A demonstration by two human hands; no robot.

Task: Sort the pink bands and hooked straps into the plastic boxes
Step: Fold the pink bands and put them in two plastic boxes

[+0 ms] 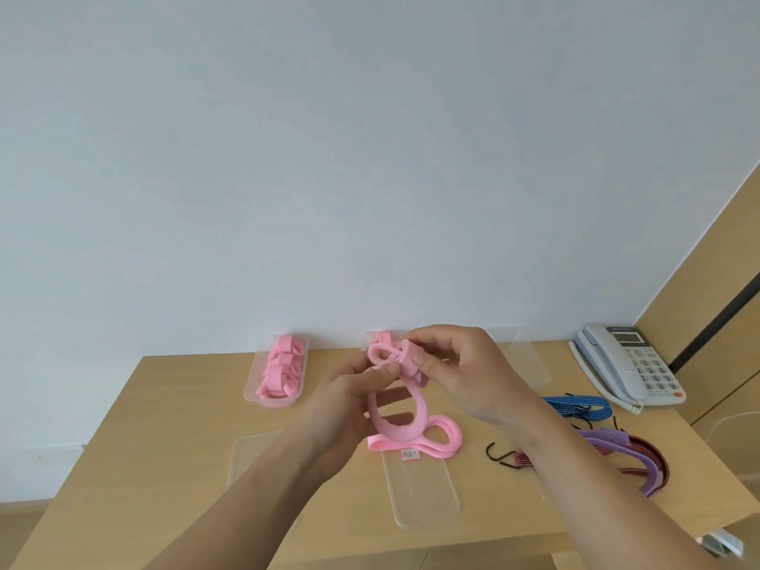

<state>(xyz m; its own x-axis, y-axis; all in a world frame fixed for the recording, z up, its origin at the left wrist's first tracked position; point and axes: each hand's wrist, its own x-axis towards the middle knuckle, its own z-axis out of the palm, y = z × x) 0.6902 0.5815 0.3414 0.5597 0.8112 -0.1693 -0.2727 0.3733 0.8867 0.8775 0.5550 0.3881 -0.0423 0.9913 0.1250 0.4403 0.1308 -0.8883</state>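
Observation:
Both hands hold one pink band [397,421] above the middle of the wooden table. My left hand [349,399] pinches its upper folds from the left. My right hand [456,372] pinches a rolled part at the top, thumb in front. The band's long loop hangs down to the table, where more pink band [432,442] lies flat with a small label. A clear plastic box [251,388] at the back left holds several rolled pink bands. Hooked straps lie at the right: blue [584,407], purple [633,462] and dark red [654,450], with a black hook [499,452].
A clear box or lid [419,487] lies in front of me, another [246,458] at the left under my forearm. A further clear box [530,364] stands at the back behind my right hand. A white desk telephone [629,368] sits at the back right. The wall is close behind.

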